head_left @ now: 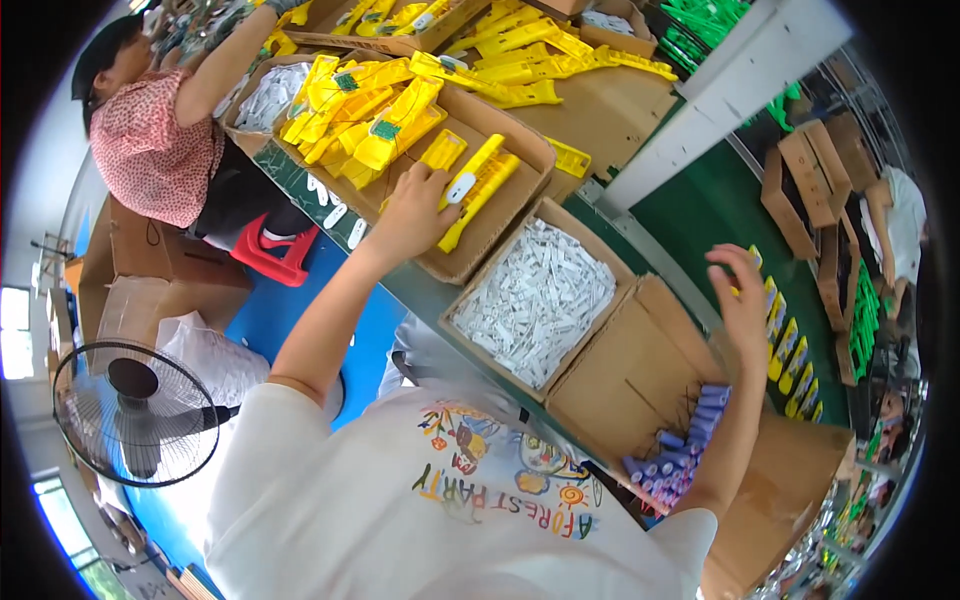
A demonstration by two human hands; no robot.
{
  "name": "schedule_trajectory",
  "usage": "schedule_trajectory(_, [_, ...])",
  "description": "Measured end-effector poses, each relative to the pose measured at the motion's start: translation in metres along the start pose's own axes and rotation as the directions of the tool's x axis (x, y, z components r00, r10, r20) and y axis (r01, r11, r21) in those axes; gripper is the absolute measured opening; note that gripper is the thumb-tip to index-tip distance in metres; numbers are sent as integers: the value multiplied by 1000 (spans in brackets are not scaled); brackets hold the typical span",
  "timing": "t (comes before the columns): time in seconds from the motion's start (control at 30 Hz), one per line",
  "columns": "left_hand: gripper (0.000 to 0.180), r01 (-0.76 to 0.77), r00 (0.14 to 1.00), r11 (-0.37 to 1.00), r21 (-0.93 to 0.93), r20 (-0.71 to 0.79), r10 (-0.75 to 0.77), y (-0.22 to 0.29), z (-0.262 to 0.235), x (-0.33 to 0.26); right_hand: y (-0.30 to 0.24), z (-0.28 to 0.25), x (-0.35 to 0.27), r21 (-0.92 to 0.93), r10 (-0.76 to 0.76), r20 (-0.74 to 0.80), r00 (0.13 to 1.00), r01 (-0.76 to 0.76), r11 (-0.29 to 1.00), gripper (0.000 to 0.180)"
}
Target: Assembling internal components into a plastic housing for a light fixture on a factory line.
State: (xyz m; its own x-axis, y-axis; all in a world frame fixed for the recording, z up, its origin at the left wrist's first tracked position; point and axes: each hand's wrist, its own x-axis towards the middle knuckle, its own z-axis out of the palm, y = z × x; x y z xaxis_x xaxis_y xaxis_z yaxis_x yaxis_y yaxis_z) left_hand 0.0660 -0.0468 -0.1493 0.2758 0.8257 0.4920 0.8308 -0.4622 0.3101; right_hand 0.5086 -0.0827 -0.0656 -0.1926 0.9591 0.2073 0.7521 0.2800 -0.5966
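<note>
Resting inside the box rim (520,205), left hand (415,215) grasps a yellow part (470,190) (right hand (742,300) released, hovering freely).

Long dark-green workbench (300,180). Directly on it: open brown cardboard box of yellow plastic casings (500,225); just beside that box, cardboard box of small white parts (535,300); further along, cardboard box of purple cylinders (625,375).

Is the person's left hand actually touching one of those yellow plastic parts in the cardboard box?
Touching. The head view shows the left hand with its fingers laid on a long yellow plastic part inside the brown cardboard box, no gap between them.
</note>
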Motion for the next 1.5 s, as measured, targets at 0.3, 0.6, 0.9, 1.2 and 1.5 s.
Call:
schedule_trajectory(0.3, [43, 307, 941, 197, -931, 266, -209, 109, -24, 8, -103, 49, -67, 111, -66, 125, 990, 52, 993, 25])
schedule_trajectory(0.6, [45, 608, 657, -644, -465, 750, 79, 164, -22, -10, -116, 80, -83, 80, -369, -9, 929, 369, 926, 33])
schedule_trajectory(0.9, [45, 715, 573, -564, -412, 809, 136, 162, -9, -15, -129, 88, -69, -310, -638, 111, 762, 636, 707, 23])
schedule_trajectory(1.2, [56, 659, 732, -439, -611, 656, 184, 168, 0, -34, -135, 80, -74, 681, 353, -82, 932, -206, 703, 9])
schedule_trajectory(1.5, [41, 650, 748, -32, -759, 632, 201, 189, -12, -38, -145, 91, -88, 283, 320, -304, 897, -236, 930, 14])
